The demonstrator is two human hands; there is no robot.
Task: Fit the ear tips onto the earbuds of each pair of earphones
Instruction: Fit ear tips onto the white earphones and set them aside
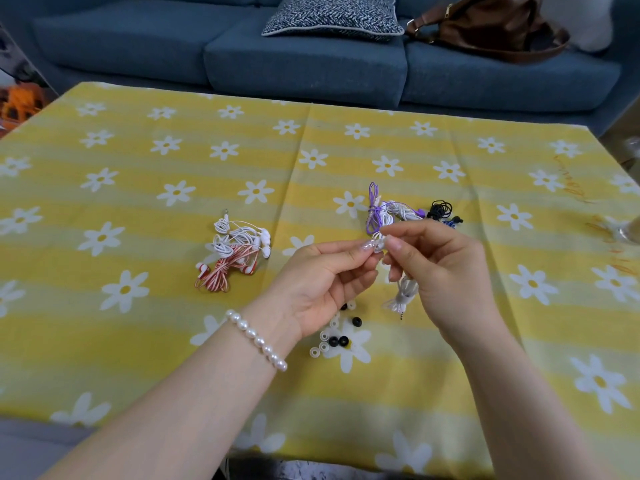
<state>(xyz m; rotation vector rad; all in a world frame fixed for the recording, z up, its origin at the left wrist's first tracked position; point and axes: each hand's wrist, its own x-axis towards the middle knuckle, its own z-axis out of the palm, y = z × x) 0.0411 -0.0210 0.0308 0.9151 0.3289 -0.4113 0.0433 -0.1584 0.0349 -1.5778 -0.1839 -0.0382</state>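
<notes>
Both hands (raised) (pixel 377 258), pinching earbud (pixel 379 243)

Two hands (pixel 325 271) (pixel 446 268). Earphone bundles: two left (white (pixel 239 237), red-striped (pixel 221 271)), a tangled right heap (pixel 408 213), uncountable, one white held (pixel 403 292). Loose tips: four black (pixel 338 340), about six clear (pixel 323 336). One cushion (pixel 332 15), one bag (pixel 491 26).

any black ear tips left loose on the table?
Yes, several black ear tips lie loose on the tablecloth among clear ones, just below the left hand.
</notes>
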